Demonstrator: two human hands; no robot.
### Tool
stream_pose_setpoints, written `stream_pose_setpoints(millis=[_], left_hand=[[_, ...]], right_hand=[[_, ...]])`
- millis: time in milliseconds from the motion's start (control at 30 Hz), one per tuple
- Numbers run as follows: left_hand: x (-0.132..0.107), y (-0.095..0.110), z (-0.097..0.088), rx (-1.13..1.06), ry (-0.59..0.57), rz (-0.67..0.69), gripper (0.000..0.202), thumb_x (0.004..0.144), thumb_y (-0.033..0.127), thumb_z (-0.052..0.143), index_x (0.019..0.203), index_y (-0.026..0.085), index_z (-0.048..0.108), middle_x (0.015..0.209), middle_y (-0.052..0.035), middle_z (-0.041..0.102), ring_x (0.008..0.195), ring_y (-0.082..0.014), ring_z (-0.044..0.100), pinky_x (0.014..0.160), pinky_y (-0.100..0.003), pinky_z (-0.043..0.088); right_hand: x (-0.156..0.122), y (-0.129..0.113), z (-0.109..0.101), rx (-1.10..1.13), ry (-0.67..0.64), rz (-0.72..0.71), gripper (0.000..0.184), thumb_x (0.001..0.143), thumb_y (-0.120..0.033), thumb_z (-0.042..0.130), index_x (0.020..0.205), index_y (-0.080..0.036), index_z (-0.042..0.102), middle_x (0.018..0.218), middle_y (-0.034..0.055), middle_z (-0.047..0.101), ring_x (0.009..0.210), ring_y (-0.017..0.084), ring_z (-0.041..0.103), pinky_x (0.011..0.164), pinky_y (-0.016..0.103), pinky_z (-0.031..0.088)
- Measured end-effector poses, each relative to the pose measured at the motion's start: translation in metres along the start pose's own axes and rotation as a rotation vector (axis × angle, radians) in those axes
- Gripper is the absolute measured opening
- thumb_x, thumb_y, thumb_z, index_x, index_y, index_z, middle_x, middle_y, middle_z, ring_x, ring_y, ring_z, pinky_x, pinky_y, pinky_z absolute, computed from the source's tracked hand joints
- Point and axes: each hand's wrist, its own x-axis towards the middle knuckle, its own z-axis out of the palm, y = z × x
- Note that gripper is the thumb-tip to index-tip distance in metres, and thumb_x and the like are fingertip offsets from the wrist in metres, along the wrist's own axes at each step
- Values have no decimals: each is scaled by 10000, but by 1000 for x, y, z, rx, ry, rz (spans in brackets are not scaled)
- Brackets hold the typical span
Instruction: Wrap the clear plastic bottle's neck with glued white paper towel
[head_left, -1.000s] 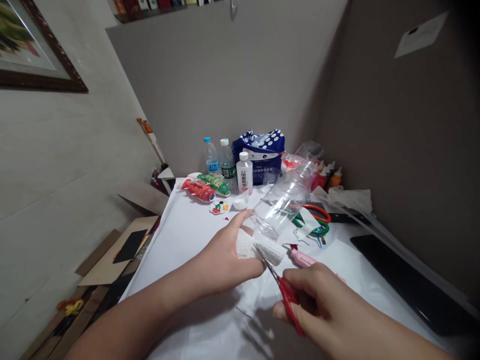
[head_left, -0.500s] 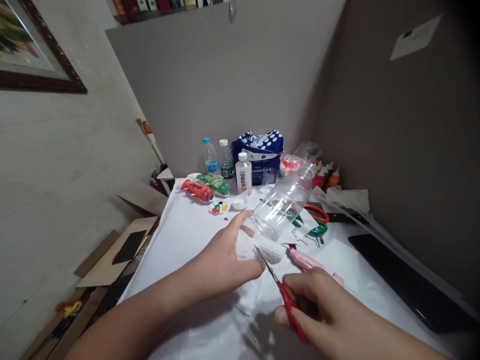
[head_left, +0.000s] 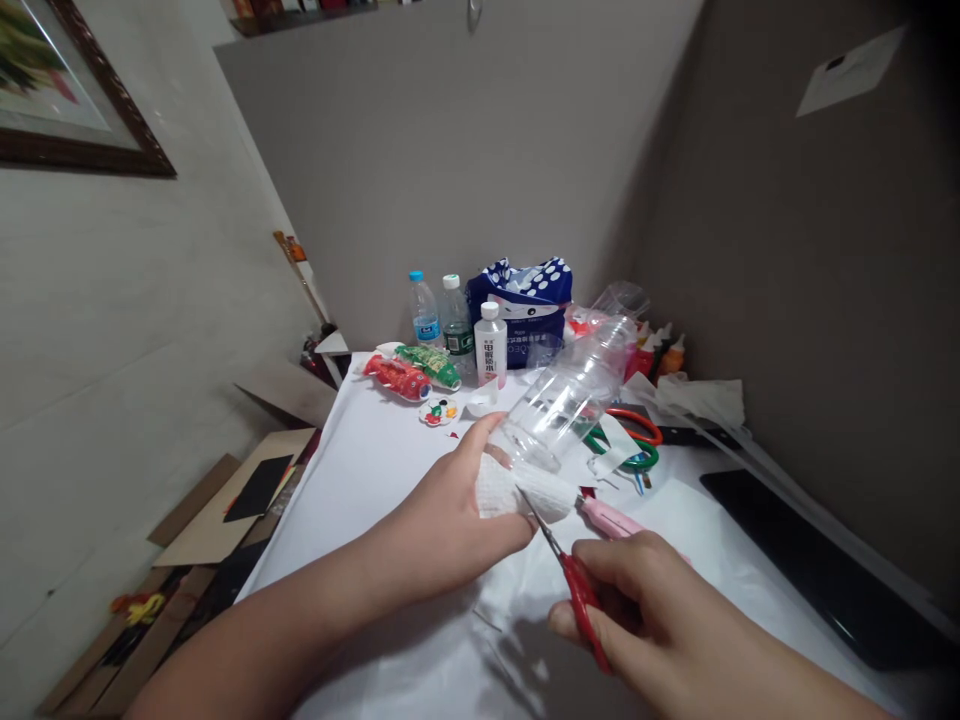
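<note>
My left hand point(head_left: 465, 500) is wrapped around a piece of white textured paper towel point(head_left: 551, 492), with the thumb and fingers at its edges. In my right hand point(head_left: 637, 610) is a pair of red-handled scissors point(head_left: 581, 605), their thin metal blades pointing up and left onto the towel. The blade tips lie against the towel near my left fingers. A clear plastic bottle point(head_left: 562, 400) leans at a tilt just beyond my left hand; whether those fingers touch it I cannot tell. A pink utility knife point(head_left: 611, 518) lies beside the towel, partly behind my right hand.
Behind are water bottles point(head_left: 457, 325), a white bottle point(head_left: 490, 350) and a blue patterned pack point(head_left: 525, 315). Red and green fish-shaped crafts point(head_left: 401, 378) lie near a paint palette point(head_left: 438, 412). Green-and-orange-handled scissors point(head_left: 637, 455) and a black tray-like object point(head_left: 810, 570) are at right.
The view has shifted slightly. Both hands keep nearly the same pose, and the scissors' tips stay at the paper towel.
</note>
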Motion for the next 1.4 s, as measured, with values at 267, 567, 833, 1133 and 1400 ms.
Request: stream_pose_setpoints(millis=[267, 567, 833, 1133, 1400], left_hand=[[-6, 2, -1, 29, 18, -14, 884, 814, 313, 680, 1508, 259, 135, 1369, -79, 542, 1181, -257, 566, 1008, -376, 419], [-5, -9, 1, 89, 63, 75, 829, 849, 336, 647, 1510, 296, 149, 1363, -51, 562, 1153, -240, 579, 1000, -364, 436], [-7, -8, 1, 111, 56, 97, 793, 859, 336, 643, 1502, 318, 180, 1339, -23, 579, 1167, -207, 578, 990, -322, 459], [-9, -7, 1, 124, 56, 88, 826, 855, 373, 650, 1513, 316, 153, 1445, -12, 509, 1272, -212, 514, 1031, -322, 442], [-10, -10, 2, 187, 88, 73, 876, 863, 382, 631, 1532, 301, 73, 1418, -19, 530, 1300, -213, 486, 1058, -331, 415]], right_hand=[[-3, 1, -7, 44, 35, -9, 267, 860, -337, 537, 618, -224, 540, 511, -12, 541, 506, 154, 481, 536, 266, 410], [0, 4, -5, -100, -14, -8, 267, 900, -349, 506, 675, -214, 556, 642, 12, 620, 602, 164, 543, 549, 268, 365], [-2, 7, -10, -118, 81, -79, 280, 895, -335, 490, 652, -226, 579, 597, 19, 612, 561, 176, 548, 548, 277, 405], [-6, 6, -1, -22, 85, -63, 295, 866, -320, 539, 588, -225, 526, 510, -16, 559, 531, 162, 541, 623, 281, 491], [-6, 5, -2, -8, 51, -37, 260, 871, -297, 533, 623, -219, 527, 519, -33, 532, 534, 144, 526, 572, 251, 468]])
